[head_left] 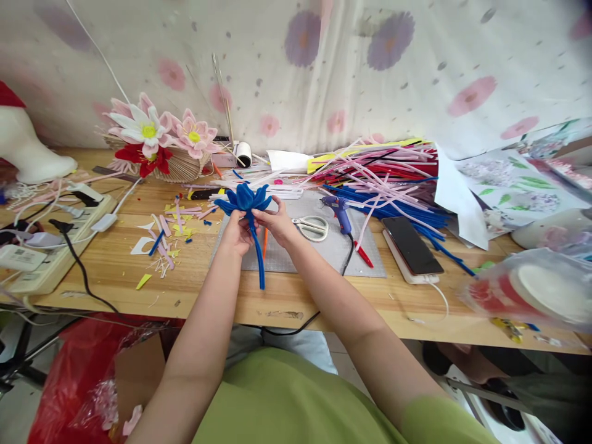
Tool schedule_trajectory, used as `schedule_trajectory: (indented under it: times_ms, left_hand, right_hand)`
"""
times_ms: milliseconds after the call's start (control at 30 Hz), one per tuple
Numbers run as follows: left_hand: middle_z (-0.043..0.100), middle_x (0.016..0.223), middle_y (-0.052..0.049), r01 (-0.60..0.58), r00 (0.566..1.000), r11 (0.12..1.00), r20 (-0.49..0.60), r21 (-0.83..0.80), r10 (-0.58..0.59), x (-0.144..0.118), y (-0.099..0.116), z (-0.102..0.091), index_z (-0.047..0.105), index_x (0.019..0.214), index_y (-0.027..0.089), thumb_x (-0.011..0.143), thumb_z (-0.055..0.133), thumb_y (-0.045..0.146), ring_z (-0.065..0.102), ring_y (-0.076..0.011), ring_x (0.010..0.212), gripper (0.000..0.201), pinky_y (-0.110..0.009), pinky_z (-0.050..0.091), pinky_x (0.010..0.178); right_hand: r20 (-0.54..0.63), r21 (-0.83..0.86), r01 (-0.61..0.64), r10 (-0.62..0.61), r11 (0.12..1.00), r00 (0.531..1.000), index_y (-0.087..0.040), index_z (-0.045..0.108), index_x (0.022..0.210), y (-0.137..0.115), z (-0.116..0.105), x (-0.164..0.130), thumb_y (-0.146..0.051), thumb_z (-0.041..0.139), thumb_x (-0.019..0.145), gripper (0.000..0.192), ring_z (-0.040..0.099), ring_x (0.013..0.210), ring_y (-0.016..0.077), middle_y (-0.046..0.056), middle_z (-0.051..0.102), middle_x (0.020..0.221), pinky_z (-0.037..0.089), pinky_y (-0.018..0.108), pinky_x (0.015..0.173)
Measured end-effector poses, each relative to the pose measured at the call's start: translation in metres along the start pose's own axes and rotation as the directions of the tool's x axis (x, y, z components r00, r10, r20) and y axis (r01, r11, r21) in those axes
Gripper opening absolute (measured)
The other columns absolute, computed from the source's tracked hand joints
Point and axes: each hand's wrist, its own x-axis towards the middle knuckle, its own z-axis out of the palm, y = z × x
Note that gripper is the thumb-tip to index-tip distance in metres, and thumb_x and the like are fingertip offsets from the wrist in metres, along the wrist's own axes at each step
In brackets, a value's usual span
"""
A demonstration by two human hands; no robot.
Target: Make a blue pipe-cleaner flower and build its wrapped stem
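Note:
A blue pipe-cleaner flower [245,198] with spread petals is held upright over the grey cutting mat [296,264], its long stem hanging down toward me. My left hand [238,231] is closed around the base of the bloom from the left. From the right, my right hand [276,223] pinches the flower just under its petals. Behind the stem an orange stick-like thing [265,242] shows in part. White-handled scissors [312,228] lie on the mat beside my right hand, and a blue glue gun [340,214] rests farther right.
Pipe cleaners in pink, red and blue [383,179] are heaped at the back right. A phone [412,245] and a bagged cup [531,290] lie right. Scraps [169,237], a power strip [60,246] and finished flowers [152,132] stand left. A black cord [349,253] crosses the front edge.

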Motion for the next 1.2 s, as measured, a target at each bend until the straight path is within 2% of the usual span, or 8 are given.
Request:
schedule_trajectory:
  times_ms: [133,233,300,400,533,633,833,1200]
  left_hand:
    - [0.051,0.052,-0.001,0.183,0.979,0.976,0.107,-0.115,-0.171,-0.003,0.009,-0.007,0.061,0.079,0.013,0.075,0.048,0.036,0.049,-0.0076,0.045,0.027,-0.017,0.041,0.041]
    - [0.051,0.053,-0.002,0.243,0.959,0.959,0.186,-0.147,-0.214,-0.004,0.011,-0.012,0.061,0.082,0.013,0.075,0.049,0.037,0.049,-0.0084,0.045,0.028,-0.017,0.041,0.038]
    - [0.051,0.053,-0.002,0.255,0.954,0.957,0.198,-0.14,-0.225,-0.003,0.01,-0.014,0.061,0.082,0.013,0.075,0.049,0.037,0.049,-0.0083,0.045,0.028,-0.017,0.041,0.038]
    - [0.05,0.054,-0.001,0.242,0.958,0.965,0.18,-0.099,-0.222,-0.001,0.007,-0.015,0.061,0.081,0.013,0.075,0.048,0.036,0.049,-0.0073,0.044,0.027,-0.015,0.041,0.038]
    - [0.048,0.053,0.0,0.215,0.969,0.975,0.135,-0.058,-0.206,0.002,0.006,-0.013,0.06,0.079,0.013,0.076,0.049,0.038,0.047,-0.0058,0.042,0.027,-0.013,0.04,0.037]
    - [0.048,0.052,0.001,0.222,0.97,0.972,0.114,-0.08,-0.213,0.004,0.007,-0.013,0.059,0.077,0.014,0.076,0.049,0.036,0.046,-0.005,0.041,0.025,-0.013,0.041,0.037]
    - [0.048,0.052,0.0,0.217,0.972,0.962,0.127,-0.166,-0.197,0.007,0.007,-0.014,0.053,0.064,0.016,0.077,0.047,0.034,0.046,-0.0054,0.043,0.023,-0.012,0.04,0.035]
    - [0.047,0.058,0.0,0.233,0.938,0.968,0.284,-0.095,-0.198,0.0,0.015,-0.014,0.058,0.076,0.015,0.075,0.049,0.034,0.046,-0.006,0.046,0.022,-0.014,0.04,0.037]
  right_hand:
    - [-0.081,-0.197,0.003,-0.019,0.98,0.997,-0.023,0.042,0.114,-0.016,-0.017,0.0,-0.035,0.073,0.057,0.066,0.057,0.077,0.0115,0.0,0.058,0.087,0.047,0.032,0.076]
    - [-0.066,-0.348,0.21,-0.247,0.914,0.967,-0.021,0.055,0.092,-0.026,-0.027,0.004,-0.038,0.062,0.068,0.03,0.054,0.082,0.0125,0.001,0.058,0.088,0.043,0.034,0.085]
    - [0.003,-0.435,0.373,-0.412,0.82,0.911,-0.021,0.057,0.08,-0.031,-0.027,0.004,-0.037,0.052,0.076,0.017,0.053,0.087,0.0137,0.001,0.059,0.086,0.038,0.035,0.092]
    - [0.155,-0.48,0.522,-0.518,0.705,0.841,-0.022,0.057,0.084,-0.035,-0.018,0.001,-0.034,0.044,0.081,0.017,0.051,0.096,0.0151,0.002,0.059,0.091,0.033,0.035,0.098]
    - [0.289,-0.432,0.543,-0.46,0.72,0.84,-0.025,0.051,0.104,-0.035,-0.004,-0.002,-0.028,0.054,0.074,0.03,0.053,0.09,0.0146,0.001,0.058,0.095,0.038,0.034,0.093]
    - [0.321,-0.441,0.539,-0.435,0.718,0.842,-0.024,0.055,0.099,-0.033,-0.001,-0.001,-0.023,0.061,0.066,0.033,0.053,0.086,0.0149,0.0,0.057,0.09,0.039,0.034,0.089]
    - [0.445,-0.518,0.601,-0.408,0.609,0.797,-0.023,0.061,0.076,-0.026,-0.002,-0.005,-0.025,0.06,0.07,0.006,0.05,0.087,0.0177,0.001,0.057,0.083,0.037,0.036,0.09]
    - [0.473,-0.565,0.669,-0.476,0.483,0.742,-0.025,0.06,0.096,-0.053,-0.021,-0.003,-0.031,0.069,0.064,0.034,0.047,0.103,0.0226,0.004,0.059,0.103,0.03,0.039,0.097]
